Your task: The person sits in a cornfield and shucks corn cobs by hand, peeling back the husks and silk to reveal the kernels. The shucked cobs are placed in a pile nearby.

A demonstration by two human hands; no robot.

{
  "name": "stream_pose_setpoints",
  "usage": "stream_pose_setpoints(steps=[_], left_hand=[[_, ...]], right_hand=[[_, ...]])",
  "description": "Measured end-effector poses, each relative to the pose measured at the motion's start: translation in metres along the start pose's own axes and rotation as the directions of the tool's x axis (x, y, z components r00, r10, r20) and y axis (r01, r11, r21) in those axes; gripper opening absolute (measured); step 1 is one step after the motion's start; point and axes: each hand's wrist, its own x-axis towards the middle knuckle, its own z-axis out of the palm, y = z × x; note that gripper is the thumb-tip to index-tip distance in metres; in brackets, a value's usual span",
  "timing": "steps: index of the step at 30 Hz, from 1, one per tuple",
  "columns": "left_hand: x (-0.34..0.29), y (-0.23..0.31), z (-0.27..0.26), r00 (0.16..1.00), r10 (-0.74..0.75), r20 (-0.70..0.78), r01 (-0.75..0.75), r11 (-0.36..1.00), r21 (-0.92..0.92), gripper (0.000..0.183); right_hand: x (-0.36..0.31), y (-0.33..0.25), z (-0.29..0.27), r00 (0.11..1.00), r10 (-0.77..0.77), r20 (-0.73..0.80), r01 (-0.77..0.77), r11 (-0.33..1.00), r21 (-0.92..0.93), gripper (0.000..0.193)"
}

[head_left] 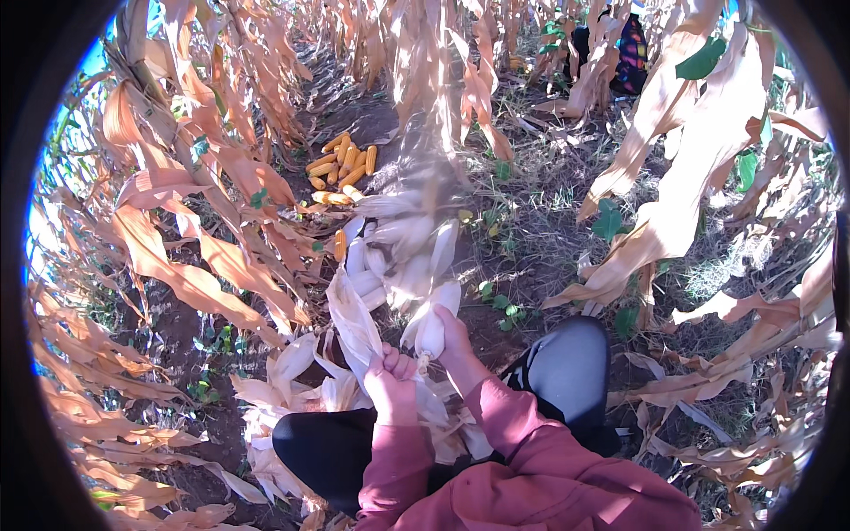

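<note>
Centrally, a pale husked corn cob (431, 326) is gripped by the right hand (454, 338), while the left hand (392, 382) closes on a peeled-back husk strip (352, 320) just beside it. Beyond the cob lies a pile of yellow cobs (341, 165), among dry stalks (195, 195).

Corn ear (431, 329): wrapped in pale, dry husk, tilted upright, stalk end down, held above the lap. Loose husk leaf (352, 320): cream-white, papery, peeled off to its left side, standing up beside it.
</note>
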Motion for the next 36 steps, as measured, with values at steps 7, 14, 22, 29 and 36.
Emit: stream_pose_setpoints(steps=[7,14,22,29,36], left_hand=[[-0.038,0.131,-0.021,0.395,0.916,-0.064,-0.665,0.334,0.668,0.045],[-0.024,0.132,-0.030,0.504,0.852,0.143,-0.546,0.186,0.817,0.076],[0.047,0.029,-0.048,0.995,0.005,0.100,-0.071,0.744,0.664,0.057],[0.057,0.015,-0.056,0.974,0.206,0.093,-0.225,0.842,0.491,0.062],[0.071,0.039,-0.058,0.880,0.469,0.071,-0.446,0.767,0.461,0.063]], right_hand=[[0.044,-0.012,-0.071,0.946,-0.293,-0.139,0.268,0.947,-0.178,0.042],[-0.038,-0.046,0.024,0.851,0.075,0.520,0.059,0.970,-0.236,0.038],[-0.089,-0.038,0.044,0.574,0.602,0.555,-0.470,0.797,-0.379,0.049],[-0.066,-0.031,0.033,0.530,0.767,0.362,-0.202,0.529,-0.824,0.059],[-0.064,-0.003,0.025,0.694,0.574,0.434,0.157,0.467,-0.870,0.047]])
